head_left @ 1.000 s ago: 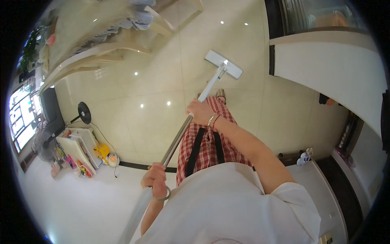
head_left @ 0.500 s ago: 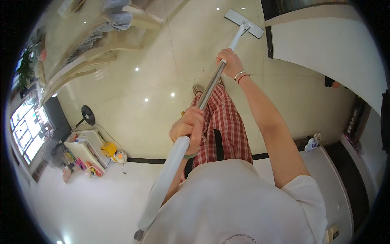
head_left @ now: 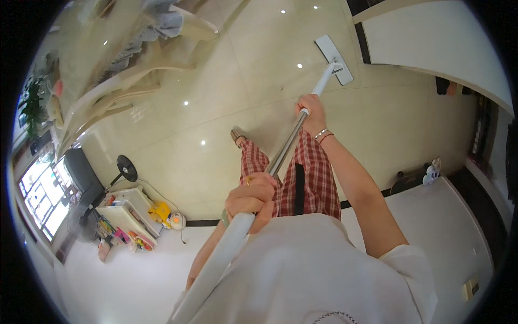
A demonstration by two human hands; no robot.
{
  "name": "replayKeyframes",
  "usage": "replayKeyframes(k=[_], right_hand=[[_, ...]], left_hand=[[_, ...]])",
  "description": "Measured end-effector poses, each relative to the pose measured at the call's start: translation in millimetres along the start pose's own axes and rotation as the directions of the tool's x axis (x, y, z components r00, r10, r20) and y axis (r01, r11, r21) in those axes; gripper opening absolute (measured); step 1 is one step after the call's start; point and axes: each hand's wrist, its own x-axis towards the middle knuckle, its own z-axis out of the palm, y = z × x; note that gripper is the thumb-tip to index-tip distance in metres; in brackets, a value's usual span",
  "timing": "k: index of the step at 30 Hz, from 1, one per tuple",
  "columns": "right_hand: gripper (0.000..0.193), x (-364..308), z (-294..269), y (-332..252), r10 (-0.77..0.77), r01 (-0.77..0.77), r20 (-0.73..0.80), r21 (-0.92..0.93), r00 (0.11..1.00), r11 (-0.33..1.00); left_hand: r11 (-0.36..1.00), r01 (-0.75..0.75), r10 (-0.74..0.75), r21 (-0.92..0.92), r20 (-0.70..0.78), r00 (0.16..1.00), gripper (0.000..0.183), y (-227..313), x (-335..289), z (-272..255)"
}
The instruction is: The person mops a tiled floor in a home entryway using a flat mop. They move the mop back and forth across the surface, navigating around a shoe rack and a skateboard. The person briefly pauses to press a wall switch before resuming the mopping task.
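Both my hands are wrapped round the pole of a flat mop (head_left: 287, 144). Its pole slants from the lower left up to the right, with a metal middle and white ends. Lower down, near my waist, my left hand (head_left: 251, 201) grips it just above the thick white handle (head_left: 218, 270). Farther along, my right hand (head_left: 311, 112), with bracelets at the wrist, closes on the pole near a white joint. The white rectangular mop head (head_left: 334, 59) lies flat on the glossy tiled floor (head_left: 259, 70), near a white panel's dark-edged base.
On the left are wooden chair-like furniture (head_left: 116, 81) with plastic covering, a fan (head_left: 127, 168) with a cable, and a white shelf unit (head_left: 132, 213) holding books and small items. A curved white panel (head_left: 431, 40) bounds the upper right. Shoes (head_left: 447, 86) lie beyond it.
The mop head has come nearer and slightly right, and has turned steeper. Both hands have moved down with the pole. My feet have shifted, the left one stepping out to the left.
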Motion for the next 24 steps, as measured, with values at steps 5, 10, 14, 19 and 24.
replayKeyframes(k=[5,10,14,19,24], right_hand=[[0.015,-30.2,112.4,-75.6,-0.120,0.116,-0.098,-0.045,0.988,0.992],[0.016,-67.2,213.8,-177.2,-0.142,0.138,0.014,0.172,0.990,0.975],[0.011,-94.0,278.0,-255.1,-0.195,0.156,0.101,0.304,0.976,0.940],[0.008,-98.5,303.0,-302.9,-0.275,0.120,0.524,0.310,0.806,0.943],[0.009,-61.4,276.2,-296.8,-0.332,0.268,0.781,0.218,0.528,0.939]], left_hand=[[0.998,0.031,-0.034,0.046,0.068,0.997,0.027,43.1,-60.2,-111.4],[0.978,0.116,-0.119,0.172,0.006,0.993,0.023,112.1,-132.8,-203.0],[0.939,0.209,-0.163,0.273,-0.180,0.970,0.024,174.7,-177.0,-231.3],[0.880,0.277,-0.141,0.385,-0.347,0.927,0.024,204.6,-198.3,-233.7],[0.907,0.214,-0.074,0.362,-0.363,0.929,0.026,192.6,-183.5,-225.0]])
